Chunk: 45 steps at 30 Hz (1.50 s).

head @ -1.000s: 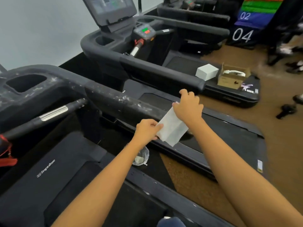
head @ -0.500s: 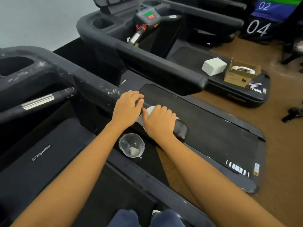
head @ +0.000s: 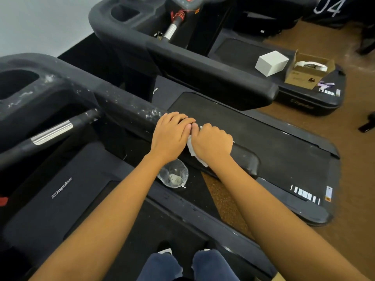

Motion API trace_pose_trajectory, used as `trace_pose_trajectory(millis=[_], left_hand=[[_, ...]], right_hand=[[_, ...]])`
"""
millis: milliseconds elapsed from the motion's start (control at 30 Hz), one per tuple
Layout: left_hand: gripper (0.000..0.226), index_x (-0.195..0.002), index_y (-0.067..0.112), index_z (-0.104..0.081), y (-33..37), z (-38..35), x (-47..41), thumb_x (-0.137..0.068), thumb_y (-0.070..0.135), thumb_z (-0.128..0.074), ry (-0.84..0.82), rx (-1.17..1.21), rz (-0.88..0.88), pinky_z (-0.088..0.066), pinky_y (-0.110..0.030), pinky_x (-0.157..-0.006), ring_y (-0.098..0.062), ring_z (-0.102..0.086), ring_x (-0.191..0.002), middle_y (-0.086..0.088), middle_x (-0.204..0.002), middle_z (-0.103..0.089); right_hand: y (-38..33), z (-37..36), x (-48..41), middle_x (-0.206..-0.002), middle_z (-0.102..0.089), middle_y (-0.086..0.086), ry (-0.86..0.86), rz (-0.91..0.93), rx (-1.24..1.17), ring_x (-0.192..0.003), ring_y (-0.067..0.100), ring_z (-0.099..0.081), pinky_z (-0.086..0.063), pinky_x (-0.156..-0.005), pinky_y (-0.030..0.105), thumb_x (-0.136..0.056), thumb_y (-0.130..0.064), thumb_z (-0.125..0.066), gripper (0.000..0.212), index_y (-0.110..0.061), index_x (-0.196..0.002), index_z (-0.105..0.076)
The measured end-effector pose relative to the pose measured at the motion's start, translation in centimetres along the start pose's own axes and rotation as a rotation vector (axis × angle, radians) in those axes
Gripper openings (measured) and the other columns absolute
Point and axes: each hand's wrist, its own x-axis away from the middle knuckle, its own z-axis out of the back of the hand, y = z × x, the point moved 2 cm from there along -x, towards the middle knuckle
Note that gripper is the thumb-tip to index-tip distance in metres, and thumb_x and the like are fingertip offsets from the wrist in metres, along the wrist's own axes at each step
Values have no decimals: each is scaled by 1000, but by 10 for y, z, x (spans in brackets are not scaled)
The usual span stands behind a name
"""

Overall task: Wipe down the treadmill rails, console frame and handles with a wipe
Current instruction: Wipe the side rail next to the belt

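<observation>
The near treadmill's right rail (head: 125, 104) is black and speckled with white smears. Both hands rest on it near its rounded end (head: 246, 159). My right hand (head: 212, 141) is closed over a white wipe (head: 191, 148), which is draped on the rail and shows only beside and below the hand. Touching it on the left, my left hand (head: 172, 132) lies on the rail with fingers curled over the top; whether it pinches the wipe is hidden. The smeared console frame (head: 50, 82) and a silver-banded handle (head: 52, 132) lie to the left.
A clear plastic bag (head: 173, 176) with crumpled scraps lies on the side deck below the hands. A second treadmill (head: 203, 74) stands to the right, with a white box (head: 271, 62) and an open cardboard box (head: 309, 71) behind it. Brown floor (head: 355, 149) spreads to the right.
The wipe was held up between both hands, then laid over the rail end. Both hands came down onto the rail, and my view tilted lower.
</observation>
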Motion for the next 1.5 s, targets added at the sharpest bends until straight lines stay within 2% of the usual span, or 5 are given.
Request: trace_pose_trajectory(millis=[433, 800, 1067, 1300, 1500], left_hand=[[40, -109, 21, -68, -9, 2, -17, -99, 28, -30, -30, 15, 13, -28, -33, -110, -13, -54, -108, 7, -108, -66], [37, -109, 21, -67, -8, 1, -17, -100, 25, -32, -9, 31, 50, -29, -31, -108, -11, -55, -108, 8, -107, -67], [43, -101, 18, -70, -4, 3, -16, -98, 28, -28, 41, 80, 41, -33, -32, -103, -12, -58, -101, 5, -100, -69], [40, -108, 19, -67, 1, 1, -11, -98, 24, -29, 60, 60, 101, -30, -38, -109, -13, -53, -112, 6, -108, -67], [35, -106, 21, -67, 9, -7, -8, -99, 23, -33, 104, 48, 188, -27, -39, -111, -16, -48, -122, 7, -110, -66]], right_hand=[[24, 10, 18, -86, -66, 10, 48, -53, 99, -81, 31, -63, -32, -65, 35, -100, -49, -28, 53, -9, -90, -61], [23, 4, 14, -81, -43, 1, 21, 155, 153, -67, 20, -39, -25, -59, 34, -86, -30, 5, 64, -14, -104, -55], [-19, 3, -5, -95, -67, 10, -16, 68, -23, -87, 30, -63, -32, -67, 37, -102, -44, -21, 52, -8, -99, -58], [44, 8, 19, -76, -51, 2, 24, 115, 120, -62, 21, -48, -25, -55, 30, -102, -41, -24, 42, -12, -90, -52], [-2, 6, 1, -104, -67, 12, -60, -39, -47, -97, 31, -61, -37, -79, 40, -102, -44, -23, 53, -7, -105, -60]])
